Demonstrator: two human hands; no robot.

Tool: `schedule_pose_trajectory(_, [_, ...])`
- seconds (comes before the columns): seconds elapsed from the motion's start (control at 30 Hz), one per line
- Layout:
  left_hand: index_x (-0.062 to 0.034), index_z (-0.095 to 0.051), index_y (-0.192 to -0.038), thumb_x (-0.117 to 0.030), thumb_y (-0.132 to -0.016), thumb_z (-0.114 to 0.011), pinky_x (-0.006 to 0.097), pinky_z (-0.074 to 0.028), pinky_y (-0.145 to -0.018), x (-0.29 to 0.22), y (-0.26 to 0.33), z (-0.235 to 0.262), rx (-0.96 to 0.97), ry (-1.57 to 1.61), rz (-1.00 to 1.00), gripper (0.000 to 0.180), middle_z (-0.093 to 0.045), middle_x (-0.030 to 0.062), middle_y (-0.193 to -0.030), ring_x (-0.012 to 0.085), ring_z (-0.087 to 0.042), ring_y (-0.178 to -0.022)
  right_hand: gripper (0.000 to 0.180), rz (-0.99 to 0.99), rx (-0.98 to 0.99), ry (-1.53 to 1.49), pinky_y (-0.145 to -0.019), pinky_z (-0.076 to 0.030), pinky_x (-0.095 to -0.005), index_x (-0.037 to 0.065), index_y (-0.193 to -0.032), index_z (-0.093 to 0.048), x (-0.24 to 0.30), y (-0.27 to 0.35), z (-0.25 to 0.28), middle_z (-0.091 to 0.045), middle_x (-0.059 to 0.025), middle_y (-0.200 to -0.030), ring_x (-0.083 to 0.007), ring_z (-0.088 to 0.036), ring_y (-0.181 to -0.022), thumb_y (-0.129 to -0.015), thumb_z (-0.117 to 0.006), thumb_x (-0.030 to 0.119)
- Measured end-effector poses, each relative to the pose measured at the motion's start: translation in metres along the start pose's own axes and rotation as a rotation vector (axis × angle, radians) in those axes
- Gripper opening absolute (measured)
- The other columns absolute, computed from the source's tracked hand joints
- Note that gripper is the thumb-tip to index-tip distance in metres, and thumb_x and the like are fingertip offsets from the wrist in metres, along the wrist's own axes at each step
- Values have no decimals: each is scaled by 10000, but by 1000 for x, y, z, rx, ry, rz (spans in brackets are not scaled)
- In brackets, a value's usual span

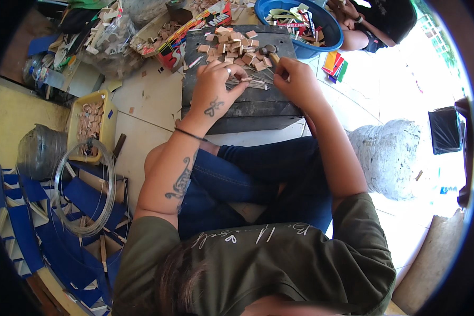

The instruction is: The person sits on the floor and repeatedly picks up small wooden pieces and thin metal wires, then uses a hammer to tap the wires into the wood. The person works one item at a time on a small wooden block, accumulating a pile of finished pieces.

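Note:
My left hand [216,87] is closed in a pinch over the dark box-like table [195,102]. Between its thumb and forefinger is a small light wooden piece [246,79]. My right hand [297,79] is also closed, its fingertips pressed together; what they hold is too small to make out. Several thin wires [259,85] lie on the tabletop between my hands. Beyond them is a pile of small square wooden blocks [237,46]. A short yellowish stick-like thing [274,57] shows beside my right fingers.
A blue basin [334,45] of colourful scraps stands at the far right, near another person's arm [371,31]. Left are a yellow basket [110,116] of wood pieces, a wire coil [110,197] and blue-covered pieces [79,197]. A wrapped bundle [387,158] sits right.

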State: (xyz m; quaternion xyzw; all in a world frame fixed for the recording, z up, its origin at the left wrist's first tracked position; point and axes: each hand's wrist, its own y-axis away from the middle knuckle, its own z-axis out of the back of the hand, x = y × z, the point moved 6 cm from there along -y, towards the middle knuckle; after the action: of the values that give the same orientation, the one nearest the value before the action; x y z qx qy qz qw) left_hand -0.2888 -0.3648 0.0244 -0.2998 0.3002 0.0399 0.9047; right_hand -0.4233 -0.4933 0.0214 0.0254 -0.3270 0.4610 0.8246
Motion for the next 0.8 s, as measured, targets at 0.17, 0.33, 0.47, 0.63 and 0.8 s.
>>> schedule_pose_trajectory(0.17, [-125, -714, -808, -166, -736, -767, 329, -389, -803, -13, 29, 3, -16, -20, 31, 99, -702, -25, -839, 180, -592, -811, 149, -228, -47, -524, -683, -483, -261, -4, -886, -625, 4, 20, -9, -673, -63, -840, -120, -621, -731, -776, -673, 84])
schedule_pose_trajectory(0.33, [-125, -722, -812, -181, -740, -773, 329, -385, -812, -12, 44, -10, -23, -47, 52, 105, -702, -22, -831, 175, -596, -799, 155, -181, -113, -724, -719, -461, -217, 1, -988, -658, 17, 35, -32, -656, -18, -831, -63, -594, -792, -837, -649, 36])
schedule_pose_trajectory(0.47, [-118, -713, -792, -189, -737, -772, 345, -389, -799, -5, 48, -17, -48, -15, 37, 107, -692, -17, -799, 185, -594, -796, 168, -187, -35, -751, -805, -472, -219, -8, -1026, -640, 21, 40, -39, -667, -17, -928, -66, -603, -887, -879, -668, 68])
schedule_pose_trajectory(0.63, [-109, -694, -767, -187, -737, -762, 362, -383, -797, 7, 49, -22, -11, 124, 76, 108, -681, -18, -783, 202, -589, -822, 117, -187, -84, -572, -730, -490, -211, 4, -932, -650, 24, 41, -37, -678, -13, -849, -67, -622, -794, -843, -709, 52])
schedule_pose_trajectory(0.8, [-108, -688, -763, -187, -737, -760, 371, -389, -797, 7, 49, -22, -41, 86, 37, 110, -676, -16, -771, 210, -591, -822, 88, -109, -100, -432, -706, -504, -227, 12, -861, -667, 34, 42, -33, -689, -25, -797, -73, -638, -749, -829, -724, 71])
